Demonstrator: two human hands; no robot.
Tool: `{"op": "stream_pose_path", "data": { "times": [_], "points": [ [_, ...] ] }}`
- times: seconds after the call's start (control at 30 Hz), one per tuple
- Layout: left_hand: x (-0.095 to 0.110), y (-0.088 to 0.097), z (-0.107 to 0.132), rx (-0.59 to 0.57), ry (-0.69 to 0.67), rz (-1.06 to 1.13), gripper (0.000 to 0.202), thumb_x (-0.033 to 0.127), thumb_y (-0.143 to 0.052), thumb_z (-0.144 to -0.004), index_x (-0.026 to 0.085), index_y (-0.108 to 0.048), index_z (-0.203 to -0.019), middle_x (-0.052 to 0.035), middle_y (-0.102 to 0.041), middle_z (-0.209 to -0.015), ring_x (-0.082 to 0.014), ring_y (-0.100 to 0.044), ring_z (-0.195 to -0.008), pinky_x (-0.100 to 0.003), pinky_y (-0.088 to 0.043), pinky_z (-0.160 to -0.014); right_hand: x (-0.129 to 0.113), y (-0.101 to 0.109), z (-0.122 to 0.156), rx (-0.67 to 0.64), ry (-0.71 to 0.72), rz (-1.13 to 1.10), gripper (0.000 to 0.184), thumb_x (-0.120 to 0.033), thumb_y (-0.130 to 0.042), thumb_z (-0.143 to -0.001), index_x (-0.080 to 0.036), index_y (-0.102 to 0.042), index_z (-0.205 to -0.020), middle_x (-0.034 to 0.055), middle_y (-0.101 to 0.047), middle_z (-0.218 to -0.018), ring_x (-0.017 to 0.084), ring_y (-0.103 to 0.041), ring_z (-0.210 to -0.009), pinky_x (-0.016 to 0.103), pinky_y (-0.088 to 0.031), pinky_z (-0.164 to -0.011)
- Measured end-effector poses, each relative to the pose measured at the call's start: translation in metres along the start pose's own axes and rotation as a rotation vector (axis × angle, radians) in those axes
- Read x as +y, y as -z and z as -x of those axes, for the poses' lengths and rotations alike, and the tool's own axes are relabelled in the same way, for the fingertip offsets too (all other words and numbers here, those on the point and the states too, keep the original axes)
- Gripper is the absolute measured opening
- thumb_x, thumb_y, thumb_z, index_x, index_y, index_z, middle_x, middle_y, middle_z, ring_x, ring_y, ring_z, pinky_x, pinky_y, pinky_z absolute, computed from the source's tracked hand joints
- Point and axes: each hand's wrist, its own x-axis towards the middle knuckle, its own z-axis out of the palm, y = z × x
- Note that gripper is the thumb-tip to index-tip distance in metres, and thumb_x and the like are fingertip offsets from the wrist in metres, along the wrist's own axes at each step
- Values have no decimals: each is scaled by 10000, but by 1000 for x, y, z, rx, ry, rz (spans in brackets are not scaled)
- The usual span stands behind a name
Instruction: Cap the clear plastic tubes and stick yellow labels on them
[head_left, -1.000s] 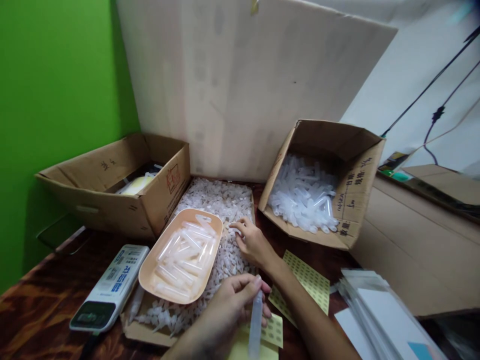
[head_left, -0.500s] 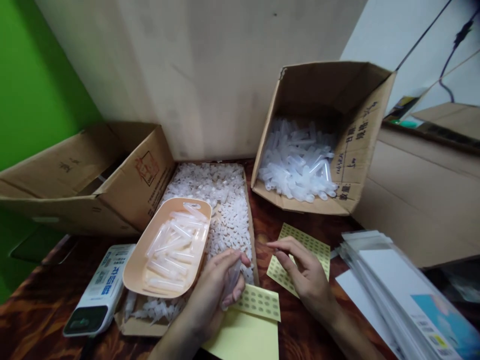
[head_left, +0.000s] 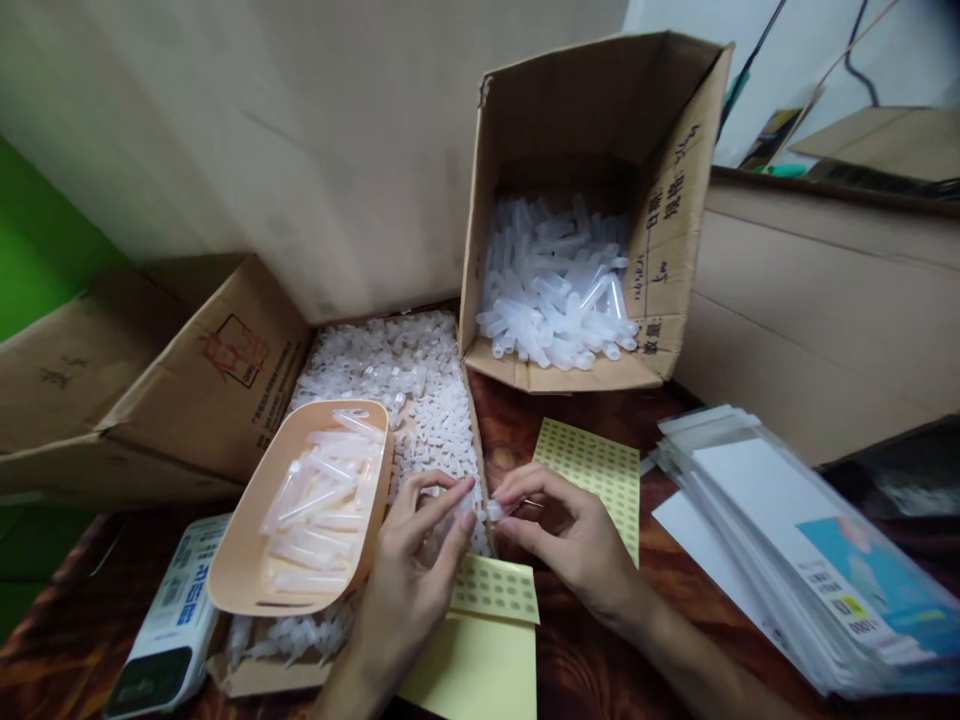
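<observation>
My left hand [head_left: 405, 575] is curled round a clear plastic tube [head_left: 444, 522], partly hidden by its fingers. Close beside it, my right hand [head_left: 577, 540] pinches a small white plastic cap [head_left: 493, 510] between thumb and fingertips, facing the left hand. A thin dark sliver shows behind that cap; its kind is too small to tell. Below the hands lies a yellow sheet of round stickers [head_left: 499, 590], and a second sticker sheet [head_left: 600, 470] is behind the right hand. Left of my hands, a peach plastic basket [head_left: 225, 560] holds several translucent tubes.
Loose white caps [head_left: 435, 430] cover a cardboard tray under the basket. A tilted cardboard box [head_left: 679, 260] of tubes stands behind, another open box [head_left: 217, 370] at left. A white device [head_left: 169, 620] lies front left; plastic-sleeved packets [head_left: 757, 520] are stacked at right.
My hands have come together, the right moving left toward the tube. A white cap now shows in the right fingertips. The camera view has shifted and turned slightly.
</observation>
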Motion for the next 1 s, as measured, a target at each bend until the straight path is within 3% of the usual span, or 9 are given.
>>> {"op": "stream_pose_path", "data": {
  "times": [0.07, 0.13, 0.4, 0.67, 0.77, 0.9, 0.93, 1.0],
  "points": [
    [1, 0, -1, -39, -69, -44, 305, 254, -615, -963, 276, -721, -1248, -68, -628, -1099, -191, -609, -1097, -295, -497, -968, 0, 0, 0, 6, -4, 2, 96, -205, -759, -866, -238, -732, -953, 29, -681, -992, 175, -667, -970, 245, -548, -814],
    [2, 1, -1, -71, -84, -37, 301, 236, -612, -966, 269, -722, -1245, -59, -652, -1047, -177, -634, -1022, -278, -520, -914, 0, 0, 0, 12, -14, -12, 82, -208, -747, -878, -236, -726, -952, 31, -677, -1001, 177, -666, -981, 247, -551, -813],
    [8, 3, 0, -37, 53, -1, 138, 249, -716, -907, 238, -753, -1039, -51, -740, -1021, -196, -689, -977, -266, -549, -863, -3, 2, -1, 48, 16, 7, 82, -270, -746, -895, -224, -709, -952, 56, -680, -1006, 208, -655, -997, 296, -557, -855],
    [7, 2, 3, -75, -8, -10, 165, 209, -718, -904, 248, -731, -1064, -32, -764, -1010, -175, -714, -945, -238, -560, -836, -6, 0, 2, -66, 52, 140, 80, -276, -706, -931, -236, -724, -998, 41, -699, -980, 196, -667, -944, 273, -523, -808],
    [6, 1, 5, -83, -85, -24, 180, 165, -702, -908, 242, -719, -1071, -33, -761, -986, -168, -714, -916, -234, -560, -820, -5, 0, 5, -100, 21, 252, 189, -378, -636, -981, -208, -707, -938, 24, -696, -851, 177, -648, -786, 268, -474, -700],
    [7, -2, 6, -122, -152, -2, 233, 131, -697, -902, 244, -708, -1106, -40, -761, -999, -174, -716, -926, -243, -568, -824, -3, 3, 5, -152, 26, 392, 542, -471, -409, -1070, -190, -576, -638, -14, -526, -589, 142, -504, -568, 272, -353, -561],
    [7, -3, 5, -118, -151, -3, 244, 132, -702, -899, 248, -708, -1113, -40, -761, -998, -175, -717, -923, -244, -569, -820, -4, 4, 4, -160, 29, 396, 538, -484, -396, -1070, -190, -594, -664, -10, -535, -604, 146, -510, -577, 272, -361, -563],
    [8, -2, 4, -90, -132, -12, 250, 137, -709, -894, 250, -712, -1117, -40, -763, -995, -177, -720, -909, -244, -569, -809, -8, 7, 3, -193, 23, 387, 385, -494, -479, -1040, -196, -680, -901, 15, -636, -751, 166, -575, -661, 271, -423, -608]
  ]
}}
